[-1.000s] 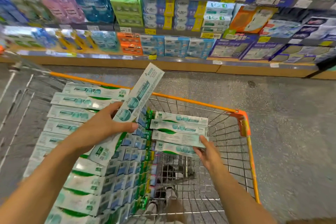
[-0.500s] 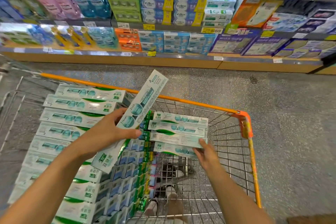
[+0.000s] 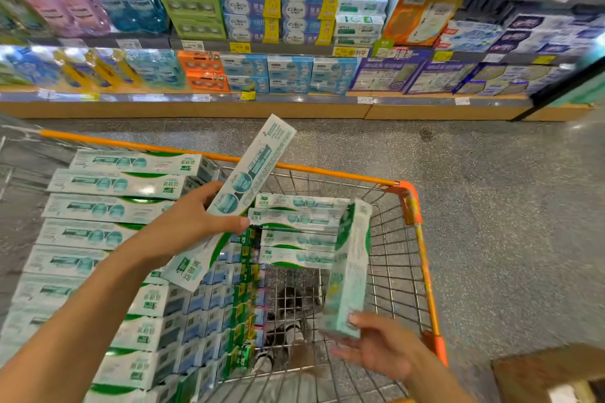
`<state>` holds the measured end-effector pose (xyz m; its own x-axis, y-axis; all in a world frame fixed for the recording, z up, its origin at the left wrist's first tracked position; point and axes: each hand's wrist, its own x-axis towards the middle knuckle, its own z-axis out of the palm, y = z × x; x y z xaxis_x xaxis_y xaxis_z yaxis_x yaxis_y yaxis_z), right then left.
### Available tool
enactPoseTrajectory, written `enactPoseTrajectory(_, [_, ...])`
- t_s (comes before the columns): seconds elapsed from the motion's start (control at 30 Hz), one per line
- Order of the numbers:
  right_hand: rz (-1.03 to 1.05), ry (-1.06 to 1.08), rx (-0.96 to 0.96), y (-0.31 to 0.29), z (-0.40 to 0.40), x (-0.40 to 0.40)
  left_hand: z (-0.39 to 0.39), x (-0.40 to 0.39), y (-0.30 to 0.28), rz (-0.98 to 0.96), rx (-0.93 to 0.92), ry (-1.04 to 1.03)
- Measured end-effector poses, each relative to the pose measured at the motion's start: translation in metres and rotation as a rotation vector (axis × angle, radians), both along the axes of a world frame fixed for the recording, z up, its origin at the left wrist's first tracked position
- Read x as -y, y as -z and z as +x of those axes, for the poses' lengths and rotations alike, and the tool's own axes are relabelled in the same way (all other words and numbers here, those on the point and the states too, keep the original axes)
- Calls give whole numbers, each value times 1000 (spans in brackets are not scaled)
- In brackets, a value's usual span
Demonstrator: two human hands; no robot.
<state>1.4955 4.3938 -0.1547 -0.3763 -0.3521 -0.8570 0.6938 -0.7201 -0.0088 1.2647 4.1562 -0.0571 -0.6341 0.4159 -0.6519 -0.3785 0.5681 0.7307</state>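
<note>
Toothpaste box one (image 3: 244, 196) is in the left hand (image 3: 186, 226). The thumb is clamped across its printed face and the other fingers are wrapped behind, so it's a proper grip around the lower middle. It's tilted, with the top end pointing to about 1 o'clock and poking past the cart's far orange rim (image 3: 327, 171). The bottom end hangs over the big stack (image 3: 108, 209).

At roughly 4 o'clock from it, toothpaste box two (image 3: 348, 268) stands nearly upright inside the basket. The right hand (image 3: 376, 343) pinches its lower end, thumb on the front and fingers curled underneath. That hand is pretty blurry, so I can't tell finer detail. This box is just beside the right wire wall, and I can't say if it touches.

The big stack fills the cart's whole left half, from 7 round to 11 o'clock, with boxes lying flat in rows and their end flaps facing the middle. A small stack (image 3: 294, 229) of four flat boxes sits at 12 o'clock against the far wall. The rest of the right half is bare wire mesh, which is the open room.

Outside the cart there's speckled grey floor (image 3: 491, 222) at 3 o'clock and a cardboard carton (image 3: 550, 373) at 5 o'clock. Packed shelves (image 3: 294, 26) run across at 12.
</note>
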Motion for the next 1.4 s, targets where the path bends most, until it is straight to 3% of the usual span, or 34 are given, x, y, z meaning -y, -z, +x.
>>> enactPoseTrajectory(0.2, [-30,395,62,33,-75,72,7,-7,0,7,18,26])
enactPoseTrajectory(0.33, [-28,282,72,61,-111,106,10,-3,5,-35,9,34])
enactPoseTrajectory(0.53, [-21,337,135,79,-158,130,8,16,10,-43,-6,-9])
enactPoseTrajectory(0.73, [64,215,67,83,-134,119,3,20,18,-3,43,-116])
enactPoseTrajectory(0.87, [309,87,6,101,-106,119,0,12,20,-9,50,-137])
enactPoseTrajectory(1.0, [867,-41,-142,98,-93,101,-3,8,19,2,46,-112])
enactPoseTrajectory(1.07, [1039,-137,-213,95,-88,87,-4,8,17,20,49,-108])
enactPoseTrajectory(1.4, [1371,-200,-245,74,-70,40,-4,2,16,137,111,-140])
